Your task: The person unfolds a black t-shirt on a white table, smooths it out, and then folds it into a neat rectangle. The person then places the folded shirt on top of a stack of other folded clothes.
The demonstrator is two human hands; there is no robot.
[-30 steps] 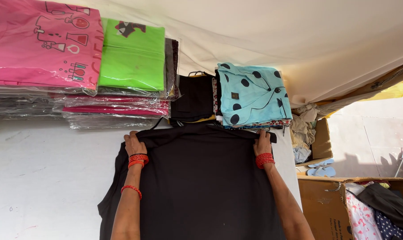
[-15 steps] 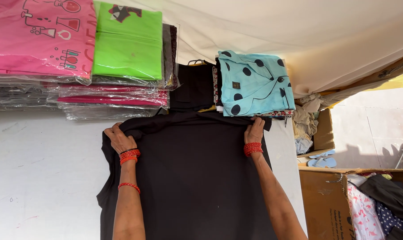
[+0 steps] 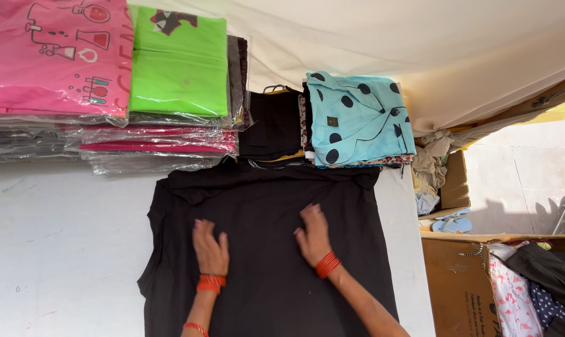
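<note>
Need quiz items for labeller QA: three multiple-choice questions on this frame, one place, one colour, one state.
1. Where do both hands rest?
A. on the black garment
B. on the green shirt
C. in the cardboard box

2. What colour is the dotted folded garment beyond the black one?
A. yellow
B. light blue
C. white

3. How are the hands?
A. gripping a hanger
B. fists closed
C. flat, palms down

Answers:
1 A: left hand and right hand lie on the black garment.
2 B: the dotted garment is light blue.
3 C: fingers lie spread on the cloth.

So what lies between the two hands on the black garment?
Only bare black garment: the head view shows nothing else between the left hand and the right hand.
</note>
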